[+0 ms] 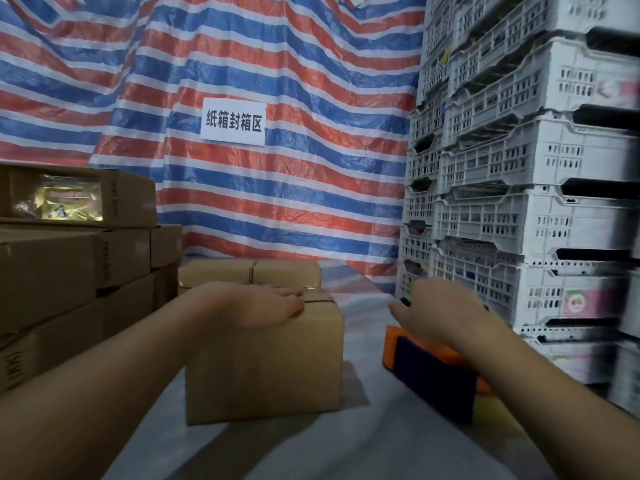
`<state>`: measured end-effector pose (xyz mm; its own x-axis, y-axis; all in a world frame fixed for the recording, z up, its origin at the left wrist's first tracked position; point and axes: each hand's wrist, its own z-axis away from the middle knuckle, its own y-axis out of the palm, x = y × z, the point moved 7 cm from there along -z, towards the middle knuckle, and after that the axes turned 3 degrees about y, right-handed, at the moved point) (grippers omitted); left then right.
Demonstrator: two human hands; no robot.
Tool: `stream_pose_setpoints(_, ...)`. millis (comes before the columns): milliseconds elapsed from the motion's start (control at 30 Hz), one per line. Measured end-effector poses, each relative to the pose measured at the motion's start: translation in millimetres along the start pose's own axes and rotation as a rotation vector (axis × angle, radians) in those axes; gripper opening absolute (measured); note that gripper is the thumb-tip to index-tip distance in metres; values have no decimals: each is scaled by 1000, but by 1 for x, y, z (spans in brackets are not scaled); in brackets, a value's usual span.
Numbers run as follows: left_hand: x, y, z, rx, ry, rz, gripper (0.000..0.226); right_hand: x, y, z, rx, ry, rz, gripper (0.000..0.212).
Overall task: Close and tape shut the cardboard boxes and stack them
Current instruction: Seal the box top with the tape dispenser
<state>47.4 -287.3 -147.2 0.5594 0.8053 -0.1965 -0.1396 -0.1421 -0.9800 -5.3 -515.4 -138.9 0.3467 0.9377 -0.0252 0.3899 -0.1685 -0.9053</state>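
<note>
i am pressing my flat left hand [263, 304] on the closed, untaped small brown cardboard box [265, 362]; right of it, my right hand [440, 315] is reaching, loosely open, above the orange tape dispenser [429, 362]; taping and stacking remain.

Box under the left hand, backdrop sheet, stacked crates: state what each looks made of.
Box: plain brown cardboard, matte, with a flap seam on top. Backdrop sheet: likely woven plastic tarpaulin, slightly glossy, wrinkled, striped red, blue and white. Crates: moulded grey-white plastic, by the slotted walls and rims.
</note>
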Motion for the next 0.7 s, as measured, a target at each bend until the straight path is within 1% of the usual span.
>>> stream_pose_setpoints(33,-1,0,1,-3,2,-3,48,-7,8,9,9,32,75,50)
stream_pose_setpoints(100,-2,-1,3,-14,-1,-11,49,-15,24,26,29,70,119,57)
stream_pose_setpoints(233,0,-1,4,-27,6,5,50,-20,45,41,59,139,94,57)
stream_pose_setpoints(400,5,-1,2,-72,-5,0,49,-20,55,51,8,232,73,55)
stream_pose_setpoints(533,3,-1,4,-82,-14,28,48,-24,61,56,-121,243,28,53)
stream_pose_setpoints(600,1,-3,10,-81,-29,119,48,-26,60,53,-157,230,41,51)
stream_pose_setpoints(633,0,-5,13,-86,-30,202,47,-28,57,48,-173,224,48,53)
stream_pose_setpoints(667,0,-7,15,-96,-31,295,45,-32,52,42,-196,228,19,56)
stream_pose_setpoints(700,3,-10,17,-111,-33,384,41,-38,43,34,-227,239,-81,61)
